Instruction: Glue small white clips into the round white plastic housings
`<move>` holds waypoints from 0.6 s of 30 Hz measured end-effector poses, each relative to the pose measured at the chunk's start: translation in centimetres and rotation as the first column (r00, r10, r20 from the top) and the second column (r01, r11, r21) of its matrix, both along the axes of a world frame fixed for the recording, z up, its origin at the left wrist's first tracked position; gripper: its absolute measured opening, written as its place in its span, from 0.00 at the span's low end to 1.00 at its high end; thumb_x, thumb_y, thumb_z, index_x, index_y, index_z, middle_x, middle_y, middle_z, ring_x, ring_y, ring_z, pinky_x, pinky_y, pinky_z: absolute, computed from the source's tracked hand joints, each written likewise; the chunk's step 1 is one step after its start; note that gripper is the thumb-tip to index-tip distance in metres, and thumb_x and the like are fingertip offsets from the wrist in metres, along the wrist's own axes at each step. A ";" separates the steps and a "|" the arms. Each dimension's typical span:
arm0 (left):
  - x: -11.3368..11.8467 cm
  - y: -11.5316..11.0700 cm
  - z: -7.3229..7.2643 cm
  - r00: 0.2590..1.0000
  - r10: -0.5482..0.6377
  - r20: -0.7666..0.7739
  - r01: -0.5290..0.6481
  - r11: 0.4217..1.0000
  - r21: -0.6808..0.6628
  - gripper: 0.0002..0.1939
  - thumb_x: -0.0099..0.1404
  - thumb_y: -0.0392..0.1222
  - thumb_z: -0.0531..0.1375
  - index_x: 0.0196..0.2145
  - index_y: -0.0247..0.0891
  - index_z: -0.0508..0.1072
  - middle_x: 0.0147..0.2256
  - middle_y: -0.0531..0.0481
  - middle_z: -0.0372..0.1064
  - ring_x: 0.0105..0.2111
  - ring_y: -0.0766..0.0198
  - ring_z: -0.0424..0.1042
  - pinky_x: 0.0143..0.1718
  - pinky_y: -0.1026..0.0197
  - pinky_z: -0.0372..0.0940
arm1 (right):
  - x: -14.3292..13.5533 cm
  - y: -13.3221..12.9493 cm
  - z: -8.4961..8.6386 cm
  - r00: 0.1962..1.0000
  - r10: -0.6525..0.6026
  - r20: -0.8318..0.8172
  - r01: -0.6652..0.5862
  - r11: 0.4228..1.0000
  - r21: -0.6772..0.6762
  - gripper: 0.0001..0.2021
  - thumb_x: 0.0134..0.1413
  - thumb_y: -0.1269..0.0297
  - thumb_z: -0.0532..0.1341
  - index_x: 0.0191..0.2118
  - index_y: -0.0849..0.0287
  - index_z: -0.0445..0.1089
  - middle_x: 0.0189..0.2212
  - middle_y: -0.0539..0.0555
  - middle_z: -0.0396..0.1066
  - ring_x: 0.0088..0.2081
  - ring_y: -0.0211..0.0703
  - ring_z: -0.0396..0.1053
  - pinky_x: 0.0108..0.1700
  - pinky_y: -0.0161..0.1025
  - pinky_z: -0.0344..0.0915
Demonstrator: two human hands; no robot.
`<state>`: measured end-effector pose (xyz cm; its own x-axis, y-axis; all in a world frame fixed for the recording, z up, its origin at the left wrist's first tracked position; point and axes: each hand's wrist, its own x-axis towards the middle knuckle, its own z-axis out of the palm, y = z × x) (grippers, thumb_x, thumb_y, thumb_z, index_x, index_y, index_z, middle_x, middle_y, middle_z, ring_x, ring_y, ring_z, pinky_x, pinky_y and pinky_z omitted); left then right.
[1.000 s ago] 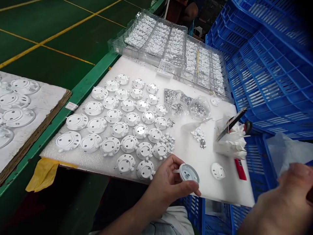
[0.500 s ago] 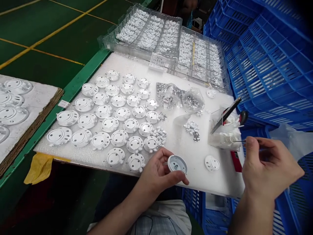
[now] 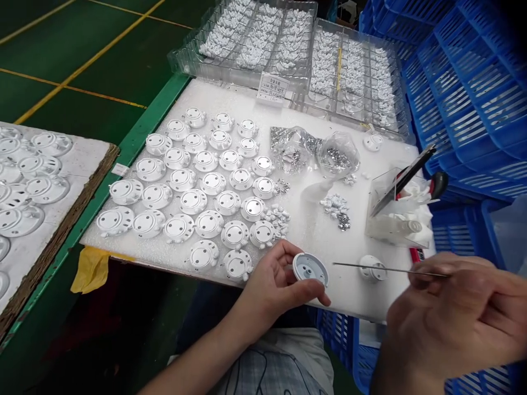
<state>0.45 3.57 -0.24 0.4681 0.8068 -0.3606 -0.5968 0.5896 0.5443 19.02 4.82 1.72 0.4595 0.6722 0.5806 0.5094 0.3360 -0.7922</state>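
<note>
My left hand (image 3: 288, 282) grips a round white plastic housing (image 3: 309, 269) by its rim, its hollow inner side turned up toward me. In my right hand (image 3: 457, 307) is a thin metal rod (image 3: 370, 267), pinched between the fingers. The rod points left, its tip just right of the housing and apart from it. Beyond the rod, a white round part (image 3: 373, 270) lies on the foam-topped table (image 3: 296, 219). Rows of similar white round parts (image 3: 209, 224) lie left of my left hand.
Small white pieces (image 3: 335, 206) and metal bits (image 3: 343, 221) lie mid-table near plastic bags of metal parts (image 3: 337, 156). A clear box (image 3: 397, 219) holds a bottle and tools. Clear trays (image 3: 255, 38) stand behind, blue crates (image 3: 465, 88) at right, another board (image 3: 82, 159) at left.
My right hand has turned and come nearer, bringing the metal rod out from beside the clear box toward the housing. My left hand still holds the housing. The view has shifted slightly.
</note>
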 end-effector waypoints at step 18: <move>0.0 -0.1 0.2 0.999 0.009 0.038 -0.008 1.000 -0.023 0.26 0.55 0.44 0.77 0.38 0.37 0.64 0.29 0.56 0.75 0.29 0.68 0.79 0.35 0.68 0.70 | -2.5 0.2 -0.3 0.996 0.027 -0.080 -0.024 0.999 0.047 0.13 0.63 0.61 0.65 0.27 0.56 0.67 0.22 0.49 0.63 0.24 0.41 0.59 0.29 0.43 0.53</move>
<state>0.44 3.50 -0.09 0.4748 0.8027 -0.3610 -0.6218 0.5962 0.5079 16.53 4.99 1.43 0.4889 0.6578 0.5729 0.4356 0.3849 -0.8137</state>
